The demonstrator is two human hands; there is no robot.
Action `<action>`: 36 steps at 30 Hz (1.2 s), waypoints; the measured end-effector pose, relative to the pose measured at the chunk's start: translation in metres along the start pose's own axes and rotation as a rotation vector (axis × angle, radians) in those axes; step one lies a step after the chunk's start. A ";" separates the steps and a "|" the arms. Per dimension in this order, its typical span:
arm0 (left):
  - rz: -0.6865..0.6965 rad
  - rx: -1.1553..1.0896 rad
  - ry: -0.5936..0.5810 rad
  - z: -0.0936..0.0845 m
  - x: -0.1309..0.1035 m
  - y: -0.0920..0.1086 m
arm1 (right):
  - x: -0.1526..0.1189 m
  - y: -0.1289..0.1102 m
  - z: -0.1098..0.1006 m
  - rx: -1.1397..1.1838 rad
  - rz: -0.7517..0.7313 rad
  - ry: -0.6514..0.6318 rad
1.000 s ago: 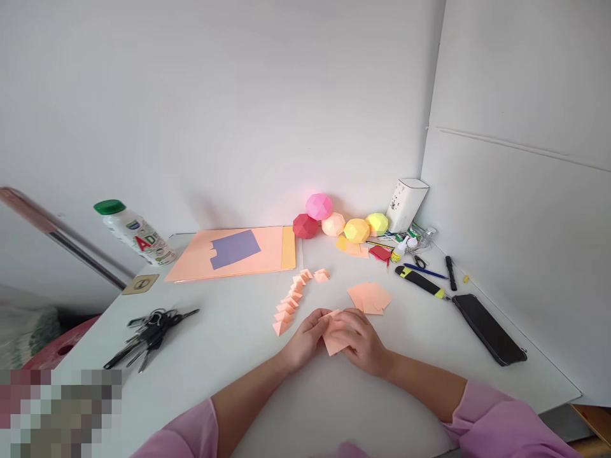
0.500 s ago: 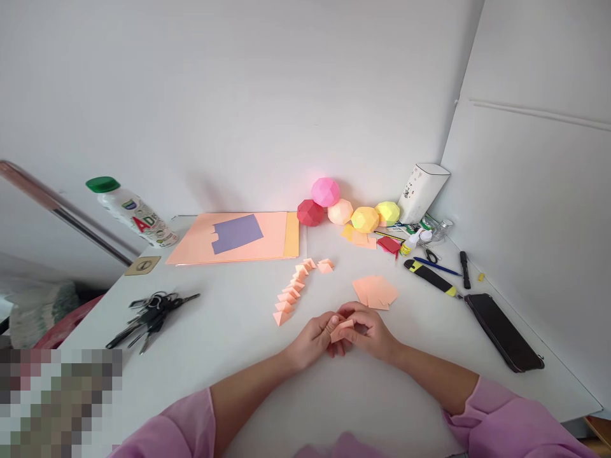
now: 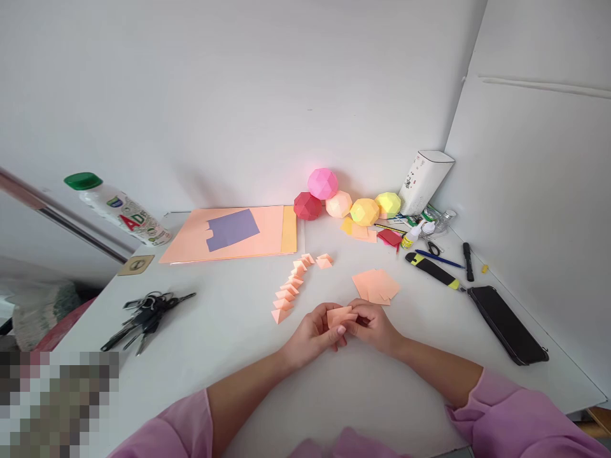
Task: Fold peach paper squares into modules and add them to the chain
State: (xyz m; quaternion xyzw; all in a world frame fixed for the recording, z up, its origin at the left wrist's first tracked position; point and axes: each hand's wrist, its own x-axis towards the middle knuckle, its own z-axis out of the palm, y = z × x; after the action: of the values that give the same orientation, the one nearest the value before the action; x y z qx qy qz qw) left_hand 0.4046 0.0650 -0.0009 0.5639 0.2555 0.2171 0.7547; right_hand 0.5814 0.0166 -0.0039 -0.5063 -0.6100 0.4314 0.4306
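Observation:
Between my two hands, above the near part of the table, is a small piece of peach paper point(image 3: 340, 316), partly folded. My left hand point(image 3: 314, 335) grips its left side, with the thumb at the lower edge. The fingers of my right hand point(image 3: 377, 326) pinch its right side. Just beyond lies a loose pile of flat peach paper squares point(image 3: 375, 286). To the left, a curved row of folded peach paper pieces point(image 3: 287, 289) runs away from me, with another small folded group point(image 3: 324, 261) beside its far end.
Several faceted paper balls point(image 3: 323, 184) stand by the wall. Peach sheets point(image 3: 181, 245) carry a purple piece point(image 3: 233, 230). Keys point(image 3: 150, 315) and a bottle point(image 3: 124, 210) are left; a utility knife point(image 3: 432, 270), pen point(image 3: 439, 258), glue bottle point(image 3: 410, 237) and black case point(image 3: 508, 324) are right.
The peach paper has turned in my fingers, and my left thumb has shifted down to its lower edge. The view has tilted slightly.

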 end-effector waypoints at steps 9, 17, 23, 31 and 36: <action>-0.023 0.030 0.072 0.002 0.004 -0.005 | 0.000 -0.003 -0.001 0.137 0.049 -0.007; -0.016 0.001 0.057 0.002 0.004 -0.007 | 0.000 -0.001 -0.001 0.126 0.124 0.020; -0.006 0.004 0.033 0.002 0.004 -0.005 | 0.000 -0.005 0.000 0.134 0.189 0.056; -0.023 0.027 0.018 0.004 0.003 -0.003 | 0.002 0.000 -0.002 0.129 0.192 0.030; -0.028 0.052 0.023 0.005 0.002 -0.001 | 0.002 0.004 -0.002 0.110 0.175 0.002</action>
State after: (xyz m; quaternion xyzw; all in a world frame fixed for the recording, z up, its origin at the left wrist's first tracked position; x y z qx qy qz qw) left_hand 0.4099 0.0623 -0.0008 0.5771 0.2776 0.2066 0.7397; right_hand 0.5839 0.0189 -0.0070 -0.5336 -0.5385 0.4998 0.4189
